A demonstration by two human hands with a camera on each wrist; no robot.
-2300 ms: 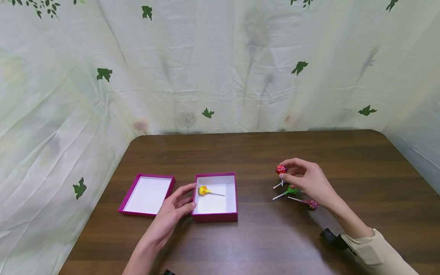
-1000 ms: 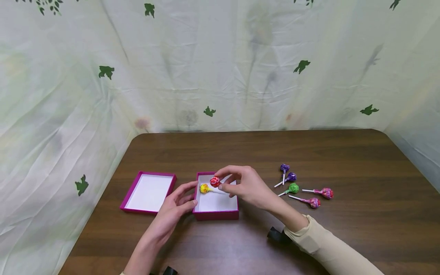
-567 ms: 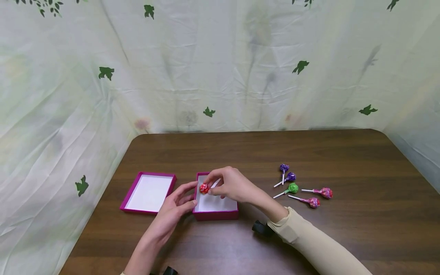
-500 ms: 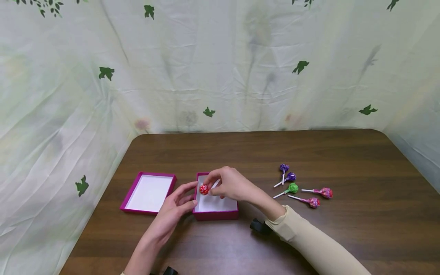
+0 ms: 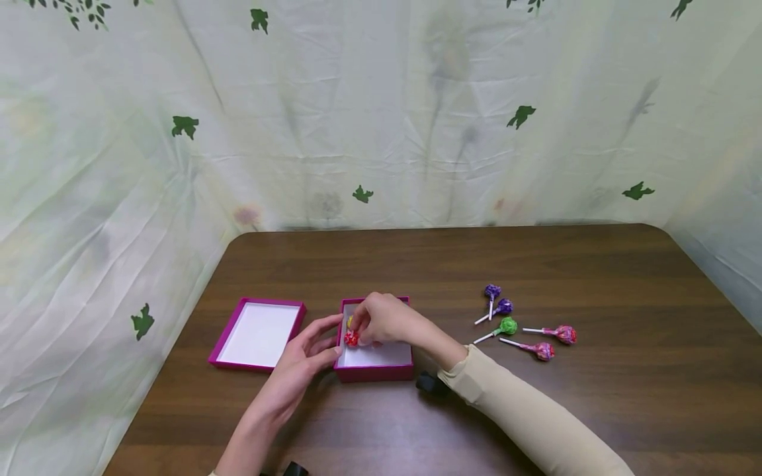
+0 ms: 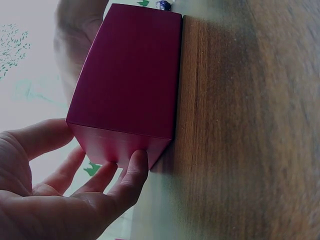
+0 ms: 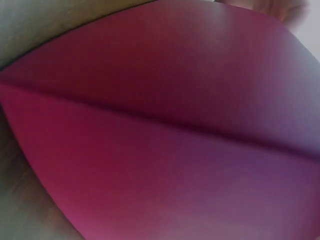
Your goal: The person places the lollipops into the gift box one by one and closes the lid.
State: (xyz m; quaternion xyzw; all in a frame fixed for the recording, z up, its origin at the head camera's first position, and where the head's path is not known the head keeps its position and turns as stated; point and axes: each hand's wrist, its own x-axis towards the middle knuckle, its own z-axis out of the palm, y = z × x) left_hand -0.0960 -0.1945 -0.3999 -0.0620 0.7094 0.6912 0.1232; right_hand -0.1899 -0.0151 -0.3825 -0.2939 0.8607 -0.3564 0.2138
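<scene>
One red lollipop (image 5: 350,339) in the box (image 5: 374,374), lower middle of frame | right hand (image 5: 385,318): fingertips pinching it | left hand (image 5: 302,354): fingers apart against box's side | best: lay it flat beside yellow lollipop (image 5: 349,322), then release

Over the box (image 5: 375,374) the right hand (image 5: 387,320) blocks the way down and the left hand (image 5: 300,354) lines the side toward the lid (image 5: 256,334), while beyond the right forearm (image 5: 439,345) a lane of worktop (image 5: 446,277) opens between the box and the scattered lollipops (image 5: 508,325).
</scene>
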